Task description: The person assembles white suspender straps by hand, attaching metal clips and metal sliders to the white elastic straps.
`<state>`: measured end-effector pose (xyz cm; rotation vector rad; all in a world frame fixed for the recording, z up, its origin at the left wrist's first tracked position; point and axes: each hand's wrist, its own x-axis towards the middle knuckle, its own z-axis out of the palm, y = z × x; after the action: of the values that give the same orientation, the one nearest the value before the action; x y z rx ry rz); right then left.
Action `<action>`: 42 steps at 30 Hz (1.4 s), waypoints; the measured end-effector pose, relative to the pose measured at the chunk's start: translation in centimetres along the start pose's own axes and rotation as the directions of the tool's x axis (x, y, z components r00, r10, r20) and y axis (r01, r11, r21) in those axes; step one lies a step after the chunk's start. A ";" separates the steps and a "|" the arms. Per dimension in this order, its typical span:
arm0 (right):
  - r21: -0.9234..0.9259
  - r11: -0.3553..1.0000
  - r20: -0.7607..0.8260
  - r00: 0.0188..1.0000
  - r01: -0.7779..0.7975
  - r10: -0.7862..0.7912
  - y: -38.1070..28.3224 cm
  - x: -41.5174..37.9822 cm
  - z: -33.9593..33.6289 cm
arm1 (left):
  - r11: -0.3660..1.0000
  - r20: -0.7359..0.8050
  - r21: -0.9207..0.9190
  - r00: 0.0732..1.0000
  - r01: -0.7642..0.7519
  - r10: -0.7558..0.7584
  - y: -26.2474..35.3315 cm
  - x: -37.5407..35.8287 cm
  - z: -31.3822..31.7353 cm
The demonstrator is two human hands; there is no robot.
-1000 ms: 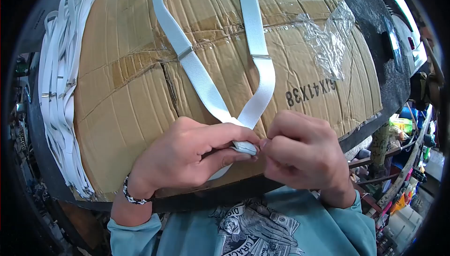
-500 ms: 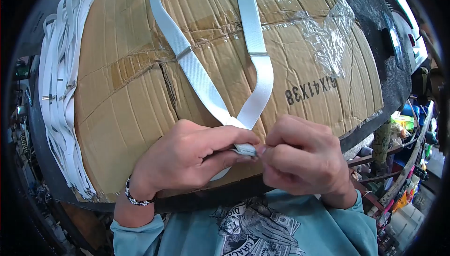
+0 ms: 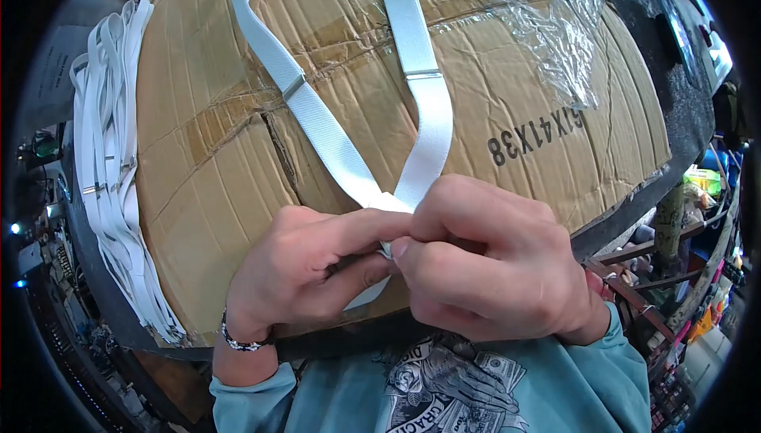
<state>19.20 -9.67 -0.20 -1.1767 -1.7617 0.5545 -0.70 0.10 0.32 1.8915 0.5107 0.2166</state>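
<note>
White elastic suspenders (image 3: 329,136) lie looped over a flattened cardboard sheet (image 3: 206,219), a metal slide on each strap. The two straps meet at a white joining piece by my fingers. My left hand (image 3: 309,267), with a beaded bracelet at the wrist, pinches the suspenders just below that joint. My right hand (image 3: 491,263) is closed at the same spot, its fingertips pressed against the folded strap end and my left fingers. Most of the pinched part is hidden behind the fingers. A short piece of white strap shows under my left hand.
A bundle of white suspenders (image 3: 111,140) with metal clips hangs along the cardboard's left edge. Clear plastic film (image 3: 567,45) lies at the upper right. The dark table edge (image 3: 626,219) borders the cardboard, and a metal rack (image 3: 674,267) with assorted goods stands beyond it.
My right hand has moved left and now overlaps my left fingertips, covering the strap end that showed between the hands. The camera view has shifted slightly.
</note>
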 end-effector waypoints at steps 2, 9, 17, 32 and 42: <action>-0.016 1.000 0.023 1.000 0.008 -0.008 0.1 -0.4 -0.1 | 1.000 -0.012 -0.011 1.000 -0.020 0.020 -0.2 0.0 0.3; -0.048 0.991 0.106 0.986 -0.124 0.129 0.1 -1.4 -2.2 | 0.998 -0.040 -0.058 0.999 0.024 -0.026 0.4 0.4 0.2; 0.058 0.998 0.022 1.000 -0.024 0.023 0.4 0.1 0.2 | 0.997 -0.012 0.076 1.000 -0.027 0.028 -0.4 -0.2 -0.3; 0.189 0.955 -0.132 0.958 -0.226 0.253 0.7 -2.7 -1.9 | 0.881 0.124 -0.460 0.991 0.109 -0.058 0.6 0.4 -0.9; 0.270 0.919 -0.162 0.927 -0.287 0.337 0.8 -3.0 -2.1 | 0.819 0.195 -0.516 0.966 0.250 -0.172 0.7 0.3 -1.1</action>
<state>21.72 -12.25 -1.12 -1.2995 -1.2956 0.7851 -0.71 0.92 1.34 1.2757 0.4976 0.0653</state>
